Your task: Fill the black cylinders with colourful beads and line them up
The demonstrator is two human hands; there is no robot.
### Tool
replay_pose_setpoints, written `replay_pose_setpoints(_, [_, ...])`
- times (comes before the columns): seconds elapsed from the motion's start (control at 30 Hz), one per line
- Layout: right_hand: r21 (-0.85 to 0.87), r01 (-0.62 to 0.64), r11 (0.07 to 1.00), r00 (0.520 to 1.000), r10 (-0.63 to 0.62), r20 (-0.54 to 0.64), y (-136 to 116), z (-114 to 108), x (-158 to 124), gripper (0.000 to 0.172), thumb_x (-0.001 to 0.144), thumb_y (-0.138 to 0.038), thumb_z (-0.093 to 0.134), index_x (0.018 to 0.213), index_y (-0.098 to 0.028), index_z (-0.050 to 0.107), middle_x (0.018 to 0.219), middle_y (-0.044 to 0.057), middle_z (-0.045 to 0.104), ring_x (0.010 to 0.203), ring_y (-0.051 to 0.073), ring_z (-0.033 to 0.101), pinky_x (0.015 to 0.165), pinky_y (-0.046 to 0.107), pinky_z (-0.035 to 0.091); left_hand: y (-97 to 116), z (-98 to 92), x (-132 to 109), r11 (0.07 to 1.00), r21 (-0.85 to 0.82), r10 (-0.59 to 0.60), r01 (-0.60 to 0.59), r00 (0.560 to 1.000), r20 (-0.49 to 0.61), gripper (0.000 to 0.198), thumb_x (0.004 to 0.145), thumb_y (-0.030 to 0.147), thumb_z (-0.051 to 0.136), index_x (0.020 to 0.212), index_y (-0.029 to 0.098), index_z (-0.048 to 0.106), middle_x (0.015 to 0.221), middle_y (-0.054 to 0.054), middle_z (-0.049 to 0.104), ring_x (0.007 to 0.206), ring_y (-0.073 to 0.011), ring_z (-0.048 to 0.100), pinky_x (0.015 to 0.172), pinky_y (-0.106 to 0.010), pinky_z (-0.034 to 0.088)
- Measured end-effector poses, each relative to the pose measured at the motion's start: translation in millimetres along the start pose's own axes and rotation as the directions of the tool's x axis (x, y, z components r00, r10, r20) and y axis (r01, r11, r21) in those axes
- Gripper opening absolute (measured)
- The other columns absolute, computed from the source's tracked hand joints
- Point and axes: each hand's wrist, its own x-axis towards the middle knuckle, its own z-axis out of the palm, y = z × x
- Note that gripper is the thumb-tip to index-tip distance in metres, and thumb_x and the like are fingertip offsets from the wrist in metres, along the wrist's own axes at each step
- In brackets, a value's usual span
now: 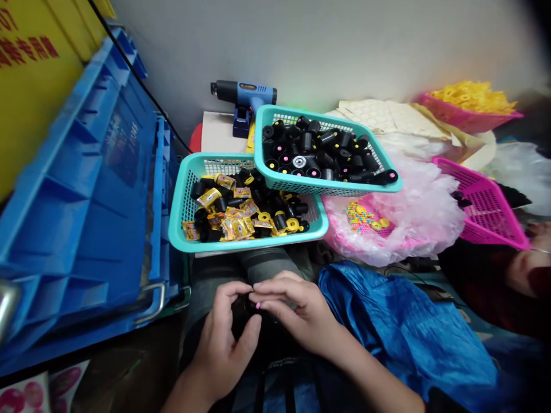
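Note:
Over my lap, both hands meet at a small black plastic cylinder (pixel 248 306), dark against my dark clothes, so its outline is partly lost. My left hand (pixel 226 335) curls around its left side, fingers bent and thumb below. The fingertips of my right hand (pixel 297 307) close on its right end, where a pink dot (pixel 257 305) shows by the thumb. Just beyond my knees, a turquoise basket (pixel 183 201) holds black cylinders and yellow printed packets (pixel 236 225). A second turquoise basket (pixel 331 186) rests partly over it, full of black cylinders with pink or yellow centres.
A blue heat gun (pixel 253 92) stands behind the baskets. Blue crates (pixel 86 201) wall off the left. To the right are a plastic bag (pixel 422 212) with colourful beads (pixel 361 218), a pink basket (pixel 495 206), blue sheeting (pixel 404 321) and another person's hand (pixel 527 267).

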Motion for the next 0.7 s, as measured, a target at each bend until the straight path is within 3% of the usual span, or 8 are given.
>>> replay_pose_setpoints(0.13, [0.144,-0.153,0.978,0.986,0.160,-0.042,0,2,-5,0.014,0.086,-0.030,0.067,0.096,-0.023,0.074,0.089,0.004,0.075,0.084,0.016,0.068,0.078,0.030,0.054,3,1.9,-2,0.996,0.086,0.034,-0.035,0.999,0.004,0.025,0.089,0.030,0.050,0.112,0.023,0.047,0.098,-0.006,0.062,0.089,-0.0192,0.067,0.075,-0.031,0.058])
replay_pose_setpoints(0.23, [0.311,-0.268,0.912,0.953,0.298,-0.055,0,6,-7,0.017,0.078,-0.035,0.074,0.087,-0.020,0.072,0.084,0.003,0.073,0.073,0.015,0.067,0.069,0.028,0.055,6,3.2,-2,0.990,0.124,0.063,-0.062,0.998,-0.002,0.025,0.088,0.030,0.051,0.112,0.023,0.047,0.097,-0.006,0.062,0.088,-0.0189,0.067,0.074,-0.030,0.058])
replay_pose_setpoints(0.37, [0.455,-0.303,0.837,0.933,0.358,-0.037,3,7,-6,0.024,0.069,-0.035,0.081,0.082,-0.020,0.066,0.076,-0.001,0.065,0.065,0.010,0.058,0.061,0.023,0.049,10,4.2,-1,0.980,0.167,0.116,-0.111,0.993,-0.022,0.025,0.087,0.028,0.050,0.111,0.023,0.047,0.094,-0.004,0.061,0.085,-0.0169,0.066,0.073,-0.026,0.057])
replay_pose_setpoints(0.57, [0.715,-0.450,0.535,0.885,0.373,0.277,14,2,-3,0.042,0.060,-0.029,0.086,0.090,-0.021,0.058,0.068,-0.009,0.052,0.057,0.004,0.050,0.059,0.017,0.044,15,2.9,2,0.965,0.123,0.224,-0.230,0.973,0.061,0.028,0.083,0.022,0.049,0.111,0.023,0.044,0.093,-0.004,0.059,0.087,-0.0175,0.065,0.076,-0.026,0.056])
replay_pose_setpoints(0.7, [0.793,-0.460,0.400,0.881,0.315,0.353,19,7,-3,0.044,0.058,-0.023,0.086,0.087,-0.021,0.053,0.063,-0.012,0.042,0.050,0.002,0.041,0.051,0.012,0.037,17,2.5,6,0.957,0.113,0.254,-0.266,0.961,0.111,0.028,0.082,0.022,0.048,0.110,0.023,0.044,0.091,-0.004,0.058,0.085,-0.0182,0.065,0.074,-0.028,0.056])
